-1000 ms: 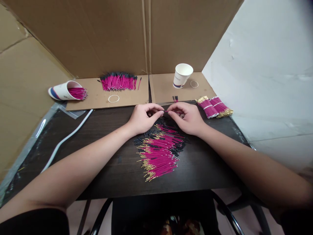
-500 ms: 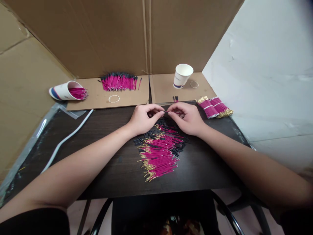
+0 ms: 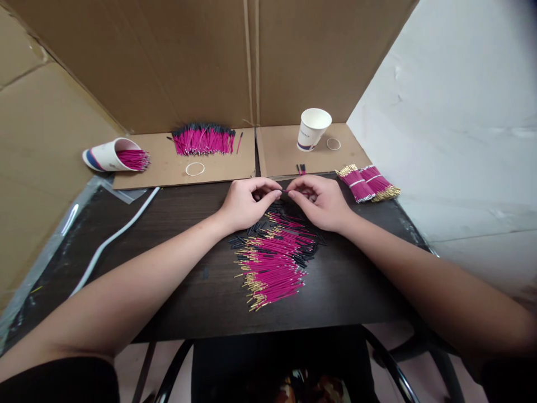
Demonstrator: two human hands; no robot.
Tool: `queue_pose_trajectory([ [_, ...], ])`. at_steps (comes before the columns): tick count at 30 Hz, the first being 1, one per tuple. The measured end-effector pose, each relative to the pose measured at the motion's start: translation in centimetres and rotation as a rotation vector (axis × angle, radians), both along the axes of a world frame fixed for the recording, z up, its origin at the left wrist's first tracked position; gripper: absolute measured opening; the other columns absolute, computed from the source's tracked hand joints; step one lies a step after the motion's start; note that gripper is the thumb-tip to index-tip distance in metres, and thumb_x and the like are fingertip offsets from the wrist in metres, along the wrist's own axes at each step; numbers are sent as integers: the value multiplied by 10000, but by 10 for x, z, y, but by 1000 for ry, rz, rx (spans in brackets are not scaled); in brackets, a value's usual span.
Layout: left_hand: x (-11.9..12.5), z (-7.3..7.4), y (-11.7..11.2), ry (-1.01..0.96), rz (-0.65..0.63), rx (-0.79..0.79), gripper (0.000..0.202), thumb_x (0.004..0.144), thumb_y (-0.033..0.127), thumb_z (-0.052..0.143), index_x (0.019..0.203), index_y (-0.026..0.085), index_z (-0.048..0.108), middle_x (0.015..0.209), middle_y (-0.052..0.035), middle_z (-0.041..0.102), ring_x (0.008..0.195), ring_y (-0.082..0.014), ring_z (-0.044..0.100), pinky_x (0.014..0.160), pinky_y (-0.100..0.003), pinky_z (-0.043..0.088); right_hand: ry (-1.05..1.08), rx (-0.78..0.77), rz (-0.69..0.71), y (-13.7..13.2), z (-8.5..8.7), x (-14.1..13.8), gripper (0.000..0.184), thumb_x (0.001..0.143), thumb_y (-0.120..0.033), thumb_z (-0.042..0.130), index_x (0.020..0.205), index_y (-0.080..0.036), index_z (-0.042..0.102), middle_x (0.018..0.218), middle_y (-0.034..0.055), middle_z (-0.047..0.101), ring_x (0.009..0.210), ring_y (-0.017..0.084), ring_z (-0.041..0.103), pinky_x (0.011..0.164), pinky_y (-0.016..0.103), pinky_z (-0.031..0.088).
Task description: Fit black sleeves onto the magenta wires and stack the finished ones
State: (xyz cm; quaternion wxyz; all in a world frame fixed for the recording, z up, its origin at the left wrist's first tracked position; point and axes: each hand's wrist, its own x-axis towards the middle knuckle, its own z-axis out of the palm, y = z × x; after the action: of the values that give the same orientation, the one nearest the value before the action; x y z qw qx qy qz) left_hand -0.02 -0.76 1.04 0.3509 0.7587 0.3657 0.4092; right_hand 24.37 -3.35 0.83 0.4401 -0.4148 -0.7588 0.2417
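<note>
My left hand point(image 3: 250, 204) is closed in a pinch above the top of the loose heap; what its fingertips hold is hidden. Facing it, my right hand point(image 3: 322, 202) pinches a short magenta wire point(image 3: 286, 191), whose far end reaches the left fingertips. Below both hands lies a heap of magenta wires point(image 3: 274, 263) with bare gold-coloured ends to the left and silvery tips to the right. Small black sleeves point(image 3: 305, 257) are scattered around and among these wires, some close under my fingers.
Black-ended magenta wires point(image 3: 204, 140) lie in a row on the cardboard point(image 3: 151, 179). A tipped paper cup point(image 3: 103, 157) holds more wires; another paper cup point(image 3: 312, 130) stands upright. Banded wire bundles point(image 3: 368, 183) sit at right, rubber bands point(image 3: 195, 169) on cardboard, a white cable point(image 3: 113, 238) at left.
Both hands keep their pinch fingertip to fingertip, with the magenta wire between them. The view has shifted very slightly; nothing else visibly differs.
</note>
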Motion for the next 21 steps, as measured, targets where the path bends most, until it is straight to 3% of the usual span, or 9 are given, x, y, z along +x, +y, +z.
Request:
queue_pose_trajectory([
  [11, 0, -1, 1, -37, -13, 17, 166, 1011, 298, 806, 1094, 172, 876, 934, -74, 851, 784, -220, 756, 728, -347, 586, -2, 23, 11, 1, -1, 2, 79, 1053, -296, 753, 1035, -221, 771, 880, 35, 751, 721, 212, 647, 693, 383, 516],
  [17, 1, -3, 1, -34, -5, 23, 132, 1004, 262, 805, 1087, 175, 857, 922, -68, 836, 789, -216, 749, 718, -342, 573, -121, 140, 28, 3, 6, 10, 51, 1048, -234, 730, 998, -222, 732, 829, 13, 670, 670, 201, 590, 677, 379, 476],
  [21, 1, -5, 2, -35, 4, 20, 184, 992, 246, 810, 1156, 165, 826, 961, -76, 838, 774, -208, 727, 706, -349, 545, -166, 203, 15, 5, 12, 14, 62, 1060, -219, 707, 1009, -223, 741, 882, 40, 699, 710, 222, 618, 689, 391, 491],
])
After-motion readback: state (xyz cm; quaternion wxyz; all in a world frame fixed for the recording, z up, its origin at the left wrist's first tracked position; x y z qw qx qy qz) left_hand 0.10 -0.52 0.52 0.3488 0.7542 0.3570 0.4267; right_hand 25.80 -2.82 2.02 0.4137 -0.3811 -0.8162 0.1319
